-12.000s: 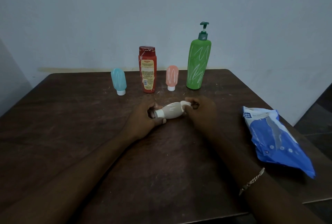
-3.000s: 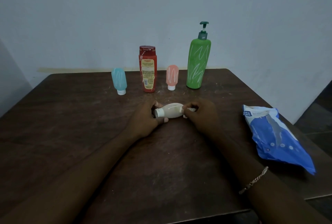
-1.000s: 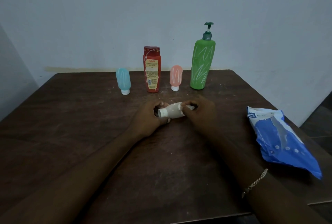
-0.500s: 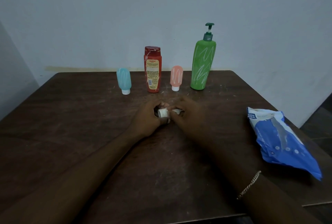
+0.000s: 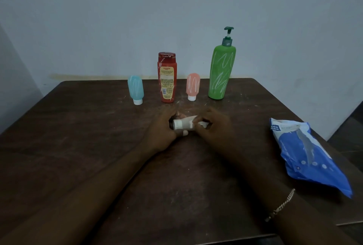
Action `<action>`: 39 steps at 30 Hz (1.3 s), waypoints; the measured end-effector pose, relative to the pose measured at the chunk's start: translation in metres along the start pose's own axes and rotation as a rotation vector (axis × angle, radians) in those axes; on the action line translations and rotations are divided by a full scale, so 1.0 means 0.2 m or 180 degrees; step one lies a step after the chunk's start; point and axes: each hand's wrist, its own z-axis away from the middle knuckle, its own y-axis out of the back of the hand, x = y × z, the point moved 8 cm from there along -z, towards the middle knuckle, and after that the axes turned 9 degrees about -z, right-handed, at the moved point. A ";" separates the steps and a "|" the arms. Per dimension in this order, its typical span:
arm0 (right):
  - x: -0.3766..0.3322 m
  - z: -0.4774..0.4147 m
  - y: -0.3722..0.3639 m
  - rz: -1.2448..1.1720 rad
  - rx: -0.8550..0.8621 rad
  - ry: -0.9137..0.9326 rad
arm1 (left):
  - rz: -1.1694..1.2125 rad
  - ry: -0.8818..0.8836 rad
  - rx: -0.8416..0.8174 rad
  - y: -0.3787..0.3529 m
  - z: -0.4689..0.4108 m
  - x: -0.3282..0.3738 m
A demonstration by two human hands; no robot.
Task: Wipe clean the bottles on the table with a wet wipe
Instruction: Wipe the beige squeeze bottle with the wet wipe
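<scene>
Our left hand (image 5: 159, 131) grasps the white bottle (image 5: 183, 125), right hand (image 5: 216, 129) pinches the wet wipe (image 5: 203, 125); blue pack (image 5: 306, 155) reads "nee mee".

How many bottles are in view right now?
5. Four stand at the back: blue bottle, red bottle, pink bottle, green pump bottle. The white bottle is held between left hand and right hand. None seems hidden.

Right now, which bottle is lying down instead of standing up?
The small white bottle, held sideways by left hand and right hand. Blue tube, red bottle, pink tube and green pump bottle stand upright behind.
</scene>
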 end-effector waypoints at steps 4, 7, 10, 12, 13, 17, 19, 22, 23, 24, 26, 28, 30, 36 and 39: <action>0.13 -0.02 0.09 -0.0257 0.0552 -0.0525 | -0.0063 -0.0023 0.0066 0.01 -0.01 -0.01; 0.06 -0.03 0.03 -0.0316 0.0509 -0.0561 | -0.0136 -0.0060 0.0093 0.02 -0.01 0.00; -0.08 -0.03 -0.05 -0.0188 0.0109 -0.0204 | -0.0087 -0.0051 0.0087 0.02 0.01 0.01; -0.11 -0.01 -0.09 -0.0048 -0.0044 -0.0052 | -0.0045 -0.0044 0.0077 0.02 0.01 0.01; -0.09 -0.01 -0.08 -0.0008 -0.0006 -0.0051 | -0.0038 -0.0050 0.0073 0.02 0.01 0.01; 0.06 -0.01 0.07 -0.0247 0.0589 -0.0484 | -0.0152 -0.0088 0.0070 0.02 0.01 0.02; 0.10 0.00 0.09 -0.0371 0.0656 -0.0665 | -0.0184 -0.0117 0.0067 0.01 0.01 0.02; 0.04 0.00 0.06 -0.0362 0.0675 -0.0573 | -0.0264 -0.0196 0.0149 0.01 0.01 0.03; 0.02 -0.01 0.03 -0.0306 0.0590 -0.0507 | -0.0276 -0.0219 0.0199 0.01 0.01 0.03; -0.01 -0.01 -0.01 -0.0237 0.0447 -0.0455 | -0.0251 -0.0235 0.0245 0.02 0.01 0.03; -0.04 -0.02 -0.08 -0.0060 0.0177 -0.0378 | -0.0152 -0.0249 0.0318 0.03 0.02 0.04; -0.08 -0.02 -0.12 0.0119 0.0011 -0.0265 | -0.0197 -0.0253 0.0352 0.03 0.02 0.05; -0.13 0.00 -0.16 0.0208 -0.0121 -0.0126 | -0.0297 -0.0256 0.0334 0.03 0.03 0.07; -0.18 0.00 -0.19 0.0538 -0.0286 0.0085 | -0.0305 -0.0240 0.0385 0.04 0.04 0.07; -0.09 -0.03 -0.12 0.0604 -0.0257 -0.0150 | -0.0269 -0.0213 0.0457 0.04 0.03 0.05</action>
